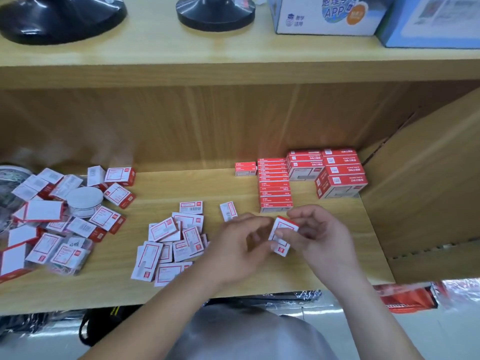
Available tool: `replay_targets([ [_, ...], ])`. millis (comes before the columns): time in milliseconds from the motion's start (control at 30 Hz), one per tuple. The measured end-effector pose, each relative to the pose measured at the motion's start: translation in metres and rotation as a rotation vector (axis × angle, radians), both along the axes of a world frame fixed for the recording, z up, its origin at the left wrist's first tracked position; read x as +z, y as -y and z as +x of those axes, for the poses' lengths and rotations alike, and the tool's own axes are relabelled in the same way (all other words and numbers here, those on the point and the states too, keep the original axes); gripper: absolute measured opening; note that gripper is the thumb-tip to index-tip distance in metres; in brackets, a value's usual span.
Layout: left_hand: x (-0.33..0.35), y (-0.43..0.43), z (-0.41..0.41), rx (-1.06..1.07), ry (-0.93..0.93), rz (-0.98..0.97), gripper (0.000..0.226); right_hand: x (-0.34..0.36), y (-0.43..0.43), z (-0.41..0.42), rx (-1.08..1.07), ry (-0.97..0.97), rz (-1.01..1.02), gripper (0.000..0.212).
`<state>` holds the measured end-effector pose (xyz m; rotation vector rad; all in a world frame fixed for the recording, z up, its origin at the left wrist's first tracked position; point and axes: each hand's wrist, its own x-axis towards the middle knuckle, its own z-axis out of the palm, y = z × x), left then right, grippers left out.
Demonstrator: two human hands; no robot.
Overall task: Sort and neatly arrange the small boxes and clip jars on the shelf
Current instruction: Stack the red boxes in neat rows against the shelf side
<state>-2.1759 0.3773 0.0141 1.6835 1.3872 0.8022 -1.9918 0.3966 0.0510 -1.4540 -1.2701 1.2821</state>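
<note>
Fingers point(281, 233) of the right hand point(319, 235) pinch a small box point(285, 224) just above the shelf point(233, 188), near its front edge and right of the middle. The left hand point(239, 245) curls against the box's lower end, though I cannot tell if it grips. So light a pinch could let the box slip, or setting it down could knock the stacked row point(275, 188) crooked; its long axis runs roughly front to back, red end toward the back edge.

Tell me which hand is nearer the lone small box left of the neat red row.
Left. The left hand lies just in front of the lone small box, knuckles almost at it; the right hand is farther right, pinching another box.
</note>
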Motion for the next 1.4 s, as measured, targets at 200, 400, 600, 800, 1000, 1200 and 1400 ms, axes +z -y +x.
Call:
replay_targets([
  [200, 0.006, 0.022, -0.009, 0.255, 0.382, -0.22, 0.011, -0.005, 0.006, -0.023, 0.14, -0.079, 0.012, 0.033],
  [400, 0.011, 0.049, -0.033, 0.362, 0.356, -0.149, 0.026, -0.024, 0.013, -0.044, 0.294, -0.031, -0.018, 0.016],
  [600, -0.013, 0.096, -0.107, 0.749, -0.307, 0.11, 0.025, -0.03, 0.01, -0.065, 0.311, -0.003, 0.011, 0.011],
  [800, -0.025, 0.112, -0.139, 0.785, -0.411, -0.001, 0.03, -0.03, 0.013, -0.09, 0.343, -0.046, -0.065, 0.007],
  [1000, -0.004, 0.106, -0.135, 0.808, -0.304, 0.047, 0.034, -0.027, 0.008, -0.082, 0.151, -0.129, -0.135, 0.015],
  [1200, -0.006, 0.061, -0.085, 0.55, 0.263, -0.063, 0.039, -0.028, 0.002, -0.052, 0.021, -0.135, -0.068, 0.022],
  [1400, -0.013, 0.029, -0.042, 0.304, 0.149, -0.139, 0.027, -0.037, -0.007, -0.002, -0.05, -0.048, 0.003, 0.021],
])
